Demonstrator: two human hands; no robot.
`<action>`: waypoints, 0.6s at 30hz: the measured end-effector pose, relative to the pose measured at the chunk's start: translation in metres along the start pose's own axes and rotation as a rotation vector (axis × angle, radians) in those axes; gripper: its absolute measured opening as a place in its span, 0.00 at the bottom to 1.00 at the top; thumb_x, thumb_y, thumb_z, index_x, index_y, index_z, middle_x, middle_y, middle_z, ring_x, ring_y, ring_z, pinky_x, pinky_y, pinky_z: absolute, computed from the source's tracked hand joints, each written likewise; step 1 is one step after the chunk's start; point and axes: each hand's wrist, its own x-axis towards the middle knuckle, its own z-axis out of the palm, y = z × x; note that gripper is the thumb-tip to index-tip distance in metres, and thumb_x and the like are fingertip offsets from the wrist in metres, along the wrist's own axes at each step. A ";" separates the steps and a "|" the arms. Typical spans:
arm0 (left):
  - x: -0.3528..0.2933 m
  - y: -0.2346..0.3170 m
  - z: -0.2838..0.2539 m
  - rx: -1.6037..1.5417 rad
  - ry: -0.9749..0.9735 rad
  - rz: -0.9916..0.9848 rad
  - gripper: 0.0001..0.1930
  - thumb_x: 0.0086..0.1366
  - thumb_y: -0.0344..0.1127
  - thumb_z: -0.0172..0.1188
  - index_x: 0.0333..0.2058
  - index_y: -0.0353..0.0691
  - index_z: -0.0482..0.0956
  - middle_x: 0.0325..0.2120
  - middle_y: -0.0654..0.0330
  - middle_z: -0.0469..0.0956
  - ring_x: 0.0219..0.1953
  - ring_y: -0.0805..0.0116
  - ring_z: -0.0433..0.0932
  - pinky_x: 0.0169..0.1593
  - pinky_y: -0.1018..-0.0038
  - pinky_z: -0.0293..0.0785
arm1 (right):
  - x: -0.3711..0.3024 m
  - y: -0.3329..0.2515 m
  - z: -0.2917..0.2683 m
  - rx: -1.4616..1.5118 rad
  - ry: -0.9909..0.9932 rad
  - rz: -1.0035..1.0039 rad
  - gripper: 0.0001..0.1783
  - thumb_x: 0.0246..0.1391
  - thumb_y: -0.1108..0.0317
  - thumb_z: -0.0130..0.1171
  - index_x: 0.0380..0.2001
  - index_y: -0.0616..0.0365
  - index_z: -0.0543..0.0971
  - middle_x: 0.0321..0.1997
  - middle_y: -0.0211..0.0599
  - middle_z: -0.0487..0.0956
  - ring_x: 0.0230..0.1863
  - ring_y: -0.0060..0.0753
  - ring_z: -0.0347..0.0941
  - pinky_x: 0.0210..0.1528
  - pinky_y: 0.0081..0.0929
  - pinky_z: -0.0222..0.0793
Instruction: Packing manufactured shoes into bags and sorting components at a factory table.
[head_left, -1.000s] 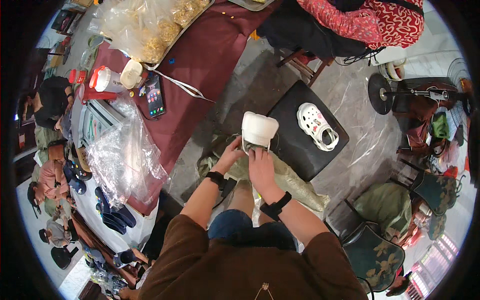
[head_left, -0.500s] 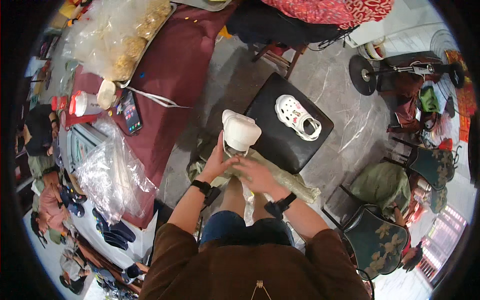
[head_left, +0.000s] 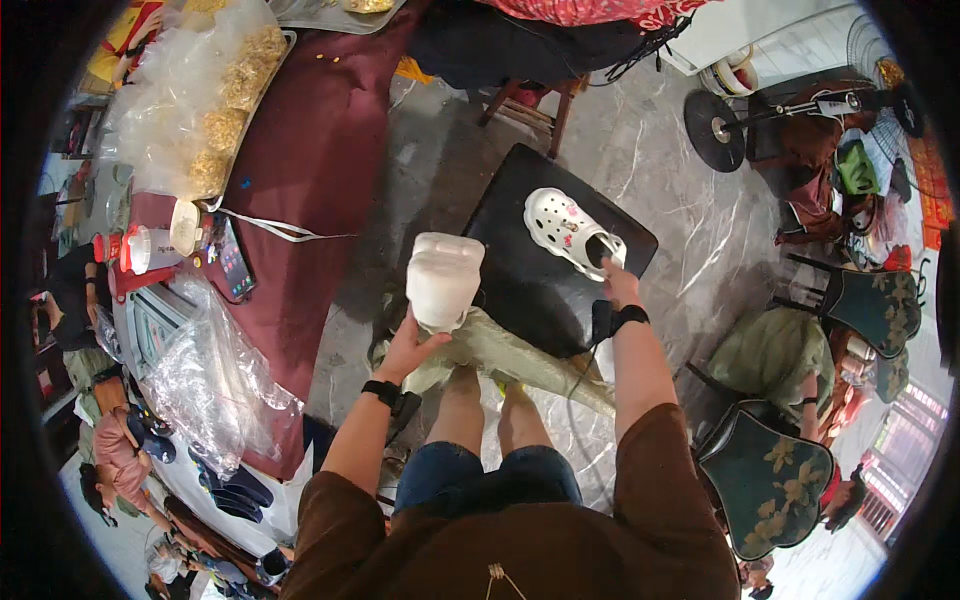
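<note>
The left hand (head_left: 408, 345) gripped a white clog (head_left: 443, 280) from below, fingers wrapped around its heel end, holding it upright over a crumpled plastic sheet (head_left: 500, 355) at the near edge of a black stool (head_left: 520, 280). The right hand (head_left: 618, 285) reached to a second white clog (head_left: 567, 230) lying on the stool, fingers at its heel opening; whether they had closed on it could not be told. A maroon-covered table (head_left: 310, 170) stood to the left.
</note>
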 end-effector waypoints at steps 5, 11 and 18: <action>-0.014 -0.014 0.002 0.024 0.238 -0.130 0.39 0.57 0.36 0.72 0.63 0.33 0.62 0.57 0.48 0.73 0.59 0.54 0.72 0.60 0.68 0.66 | -0.036 -0.012 0.009 0.311 -0.034 -0.478 0.19 0.50 0.63 0.70 0.44 0.55 0.78 0.37 0.24 0.78 0.36 0.20 0.68 0.41 0.24 0.63; -0.050 0.117 0.079 0.827 0.683 0.270 0.41 0.54 0.40 0.70 0.63 0.32 0.62 0.59 0.46 0.70 0.64 0.47 0.64 0.67 0.56 0.57 | -0.128 0.001 -0.130 -0.059 0.207 -1.060 0.18 0.49 0.70 0.71 0.41 0.60 0.75 0.34 0.31 0.77 0.37 0.23 0.70 0.43 0.25 0.68; -0.032 0.113 0.249 0.723 -0.133 0.710 0.26 0.59 0.45 0.64 0.54 0.40 0.76 0.54 0.49 0.75 0.61 0.48 0.67 0.69 0.51 0.54 | -0.193 0.093 -0.234 -0.145 0.370 -1.019 0.18 0.48 0.72 0.70 0.40 0.61 0.75 0.34 0.35 0.76 0.36 0.28 0.69 0.45 0.27 0.68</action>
